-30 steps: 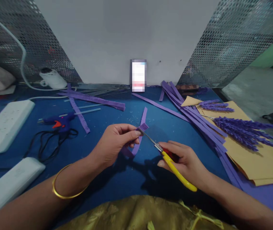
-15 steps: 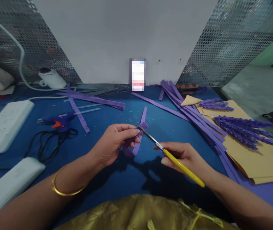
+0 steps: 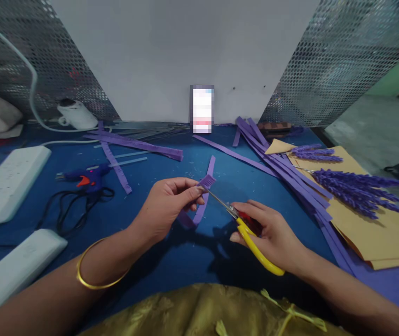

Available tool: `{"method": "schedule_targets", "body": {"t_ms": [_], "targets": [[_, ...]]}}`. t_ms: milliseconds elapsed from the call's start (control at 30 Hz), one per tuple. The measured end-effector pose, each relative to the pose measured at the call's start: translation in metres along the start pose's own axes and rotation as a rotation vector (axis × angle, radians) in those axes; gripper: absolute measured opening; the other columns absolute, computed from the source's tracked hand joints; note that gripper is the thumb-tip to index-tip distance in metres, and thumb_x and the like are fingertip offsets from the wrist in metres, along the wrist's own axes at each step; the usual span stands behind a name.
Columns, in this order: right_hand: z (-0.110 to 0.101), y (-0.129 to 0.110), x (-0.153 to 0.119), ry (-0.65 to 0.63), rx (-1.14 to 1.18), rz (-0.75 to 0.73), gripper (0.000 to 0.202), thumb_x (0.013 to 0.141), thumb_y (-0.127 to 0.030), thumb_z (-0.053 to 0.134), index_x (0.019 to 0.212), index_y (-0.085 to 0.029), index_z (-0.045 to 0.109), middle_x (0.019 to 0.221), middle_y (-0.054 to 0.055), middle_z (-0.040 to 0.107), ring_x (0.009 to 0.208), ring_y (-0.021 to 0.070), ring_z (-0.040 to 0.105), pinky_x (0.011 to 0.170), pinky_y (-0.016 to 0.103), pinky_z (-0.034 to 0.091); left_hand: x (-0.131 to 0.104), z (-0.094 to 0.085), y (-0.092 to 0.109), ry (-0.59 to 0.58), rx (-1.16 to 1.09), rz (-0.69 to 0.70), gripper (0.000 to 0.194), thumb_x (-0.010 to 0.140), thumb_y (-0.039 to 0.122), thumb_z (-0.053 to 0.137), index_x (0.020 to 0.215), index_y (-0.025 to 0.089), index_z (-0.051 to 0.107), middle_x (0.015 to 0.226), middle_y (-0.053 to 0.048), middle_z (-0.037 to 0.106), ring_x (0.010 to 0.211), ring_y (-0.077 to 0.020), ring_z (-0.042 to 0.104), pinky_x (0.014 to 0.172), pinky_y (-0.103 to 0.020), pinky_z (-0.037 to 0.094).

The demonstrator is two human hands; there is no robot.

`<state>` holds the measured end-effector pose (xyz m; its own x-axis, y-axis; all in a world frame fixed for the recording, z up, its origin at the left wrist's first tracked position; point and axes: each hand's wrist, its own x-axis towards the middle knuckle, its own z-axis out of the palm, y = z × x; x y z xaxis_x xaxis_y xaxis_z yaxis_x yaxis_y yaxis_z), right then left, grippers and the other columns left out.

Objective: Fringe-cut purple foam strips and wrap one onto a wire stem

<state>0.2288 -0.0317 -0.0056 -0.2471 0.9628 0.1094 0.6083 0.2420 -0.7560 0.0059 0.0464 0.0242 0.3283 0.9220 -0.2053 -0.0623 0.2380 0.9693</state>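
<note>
Head view, left grip: My left hand (image 3: 171,205) pinches the purple strip (image 3: 208,180) tight between thumb and fingertips; its loop hangs below.
Right grip: My right hand (image 3: 271,233) wraps the scissors (image 3: 244,227), handles somewhat spread, blade tips at the strip beside my left thumb.
Fringe done: Cuts show on the pinched end; notched-looking strips (image 3: 157,151) lie left; 2 sprig bunches (image 3: 353,191) look finished.
Fringe left: Plain strips (image 3: 283,169) at right seem uncut; on the loop, cannot tell.
White cup (image 3: 82,117): Tilted at back; contents unreadable.
</note>
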Motion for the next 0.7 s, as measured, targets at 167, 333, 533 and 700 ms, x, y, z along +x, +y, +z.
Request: {"method": "schedule_targets", "body": {"t_ms": [167, 333, 533, 700], "targets": [[0.0002, 0.0002, 0.0003, 0.013, -0.05, -0.043, 0.041, 0.086, -0.047, 0.069, 0.116, -0.02, 0.066, 0.078, 0.001, 0.052, 0.065, 0.0149, 0.05, 0.058, 0.026, 0.039, -0.0008, 0.0012, -0.0006, 0.016, 0.046, 0.017, 0.01, 0.076, 0.026, 0.076, 0.071, 0.017, 0.075, 0.062, 0.001, 0.069, 0.056, -0.0067, 0.056, 0.053, -0.016, 0.044], [-0.0011, -0.0001, -0.0003, 0.013, -0.052, -0.035, 0.037, 0.087, -0.045, 0.069, 0.114, -0.02, 0.066, 0.077, 0.0, 0.051, 0.062, 0.0134, 0.048, 0.056, 0.025, 0.038, -0.0008, 0.0015, 0.0005, 0.02, 0.057, 0.009, 0.011, 0.076, 0.027, 0.076, 0.072, 0.017, 0.074, 0.063, 0.002, 0.069, 0.057, -0.0073, 0.056, 0.054, -0.017, 0.043], [-0.0029, -0.0008, -0.0001, 0.021, -0.085, -0.047, 0.036, 0.088, -0.045, 0.067, 0.112, -0.018, 0.068, 0.073, 0.0, 0.048, 0.06, 0.0131, 0.047, 0.054, 0.026, 0.037, -0.0017, 0.0009, 0.0013, 0.025, 0.066, -0.003, 0.01, 0.075, 0.027, 0.075, 0.072, 0.017, 0.074, 0.063, 0.001, 0.069, 0.057, -0.0085, 0.055, 0.055, -0.019, 0.043], [-0.0027, -0.0004, -0.0001, 0.034, -0.102, -0.05, 0.039, 0.088, -0.047, 0.066, 0.113, -0.017, 0.068, 0.073, 0.001, 0.049, 0.06, 0.0132, 0.047, 0.054, 0.025, 0.038, -0.0007, 0.0014, 0.0024, 0.034, 0.035, -0.039, 0.011, 0.072, 0.027, 0.077, 0.071, 0.017, 0.074, 0.062, 0.0, 0.068, 0.055, -0.0096, 0.055, 0.054, -0.021, 0.043]]}}
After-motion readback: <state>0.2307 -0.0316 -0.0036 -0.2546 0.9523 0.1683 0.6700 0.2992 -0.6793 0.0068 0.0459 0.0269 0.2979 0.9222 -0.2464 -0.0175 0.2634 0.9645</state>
